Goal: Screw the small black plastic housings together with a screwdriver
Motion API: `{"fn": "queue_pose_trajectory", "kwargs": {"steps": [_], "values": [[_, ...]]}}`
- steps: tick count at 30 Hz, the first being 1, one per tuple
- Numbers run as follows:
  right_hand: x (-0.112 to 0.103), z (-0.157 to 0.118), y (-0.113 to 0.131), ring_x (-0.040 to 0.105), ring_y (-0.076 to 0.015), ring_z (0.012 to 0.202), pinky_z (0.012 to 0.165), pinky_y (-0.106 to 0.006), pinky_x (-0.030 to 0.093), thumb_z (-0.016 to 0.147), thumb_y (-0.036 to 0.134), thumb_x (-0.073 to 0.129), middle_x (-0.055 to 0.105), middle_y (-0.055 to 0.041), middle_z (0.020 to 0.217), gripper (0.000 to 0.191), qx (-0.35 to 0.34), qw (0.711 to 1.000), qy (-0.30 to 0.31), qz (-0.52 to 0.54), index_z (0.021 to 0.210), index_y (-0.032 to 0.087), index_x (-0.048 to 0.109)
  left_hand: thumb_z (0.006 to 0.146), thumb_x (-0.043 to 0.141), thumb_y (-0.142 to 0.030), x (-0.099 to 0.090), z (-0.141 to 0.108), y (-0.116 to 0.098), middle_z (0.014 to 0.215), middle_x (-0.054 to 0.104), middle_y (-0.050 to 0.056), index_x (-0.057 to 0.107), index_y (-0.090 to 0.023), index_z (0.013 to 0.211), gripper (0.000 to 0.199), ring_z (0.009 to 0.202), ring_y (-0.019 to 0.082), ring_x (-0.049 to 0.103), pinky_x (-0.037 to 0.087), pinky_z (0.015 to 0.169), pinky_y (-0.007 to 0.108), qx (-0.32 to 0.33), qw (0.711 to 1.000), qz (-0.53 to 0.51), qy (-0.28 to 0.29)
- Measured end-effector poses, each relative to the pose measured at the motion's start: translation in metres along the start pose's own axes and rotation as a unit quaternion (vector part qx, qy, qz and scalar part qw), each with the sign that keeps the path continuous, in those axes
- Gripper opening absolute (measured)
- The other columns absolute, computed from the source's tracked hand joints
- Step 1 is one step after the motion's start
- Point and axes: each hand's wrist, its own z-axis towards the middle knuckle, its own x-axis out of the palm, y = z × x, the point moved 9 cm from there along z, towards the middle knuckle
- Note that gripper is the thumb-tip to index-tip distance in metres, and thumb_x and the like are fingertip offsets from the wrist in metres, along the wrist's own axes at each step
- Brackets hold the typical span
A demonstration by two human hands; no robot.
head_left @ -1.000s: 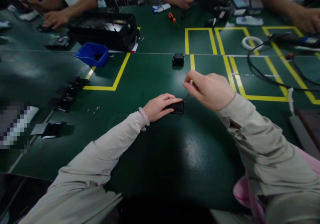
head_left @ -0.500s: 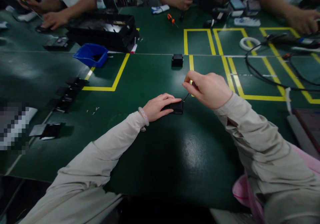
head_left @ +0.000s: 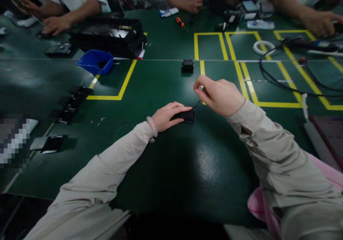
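Observation:
My left hand [head_left: 169,116] presses a small black rectangular case [head_left: 188,116] against the green table, fingers along its far edge and thumb along its near edge. My right hand [head_left: 218,93] is closed in a pinch on a thin dark tool that looks like a screwdriver [head_left: 197,104]. Its slanted shaft reaches down to the right end of the case, and my fingers hide the handle. Beyond my hands stands another black block [head_left: 187,66].
At the left are a blue bin [head_left: 95,62], a row of black parts [head_left: 70,106] and several tiny screws [head_left: 99,121]. A stack of black trays [head_left: 107,36], an orange screwdriver [head_left: 182,23] and co-workers' hands [head_left: 55,24] are farther off. Black cables [head_left: 281,83] lie at right.
The whole view has shifted slightly, so things sit a little more to the left. Both hands keep their hold on the case and the tool, with hardly any visible movement.

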Motion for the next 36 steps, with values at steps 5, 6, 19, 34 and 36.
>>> {"fn": "queue_pose_trajectory", "kwargs": {"steps": [5, 6, 19, 34, 36], "values": [[-0.0003, -0.0004, 0.0008, 0.060, -0.0166, 0.069, 0.060, -0.028, 0.027, 0.096, 0.033, 0.038, 0.072, -0.0038, 0.087, 0.032, -0.005, 1.000, 0.000, 0.017, 0.119, 0.021, 0.057, 0.097, 0.058, -0.027, 0.0009, 0.0004, -0.0004, 0.128, 0.061, 0.009, 0.051, -0.022, 0.141, 0.045, 0.119, 0.021, 0.056, 0.046, 0.104, 0.039, 0.005, 1.000, 0.007, 0.006], [-0.0005, -0.0003, 0.0007, 0.061, -0.0167, 0.070, 0.061, -0.028, 0.028, 0.096, 0.035, 0.038, 0.072, -0.0039, 0.086, 0.032, -0.006, 1.000, 0.000, 0.017, 0.117, 0.021, 0.058, 0.097, 0.057, -0.027, 0.0012, 0.0004, -0.0005, 0.128, 0.061, 0.009, 0.051, -0.022, 0.141, 0.045, 0.119, 0.021, 0.056, 0.046, 0.105, 0.039, 0.006, 1.000, 0.007, 0.007], [-0.0018, -0.0018, 0.0062, 0.062, -0.0173, 0.071, 0.061, -0.028, 0.030, 0.095, 0.032, 0.038, 0.071, -0.0046, 0.086, 0.032, -0.022, 1.000, 0.010, 0.005, 0.117, 0.020, 0.057, 0.097, 0.055, -0.028, 0.0035, 0.0003, 0.0014, 0.129, 0.060, 0.009, 0.049, -0.023, 0.143, 0.046, 0.119, 0.022, 0.055, 0.045, 0.105, 0.040, -0.003, 1.000, 0.014, 0.016], [-0.0013, -0.0006, 0.0080, 0.060, -0.0158, 0.070, 0.062, -0.028, 0.030, 0.098, 0.040, 0.034, 0.069, -0.0037, 0.082, 0.036, -0.031, 0.999, 0.021, 0.011, 0.112, 0.021, 0.061, 0.098, 0.054, -0.030, 0.0021, 0.0013, -0.0004, 0.130, 0.060, 0.009, 0.049, -0.023, 0.143, 0.045, 0.120, 0.022, 0.055, 0.046, 0.103, 0.038, 0.005, 0.999, 0.034, 0.013], [-0.0011, -0.0002, 0.0072, 0.060, -0.0162, 0.071, 0.063, -0.028, 0.032, 0.098, 0.042, 0.033, 0.069, -0.0040, 0.082, 0.037, -0.027, 0.999, 0.024, 0.004, 0.109, 0.021, 0.062, 0.098, 0.054, -0.030, 0.0021, 0.0012, -0.0001, 0.130, 0.059, 0.009, 0.049, -0.023, 0.142, 0.045, 0.121, 0.022, 0.055, 0.045, 0.104, 0.038, 0.005, 0.999, 0.034, 0.012]]}}
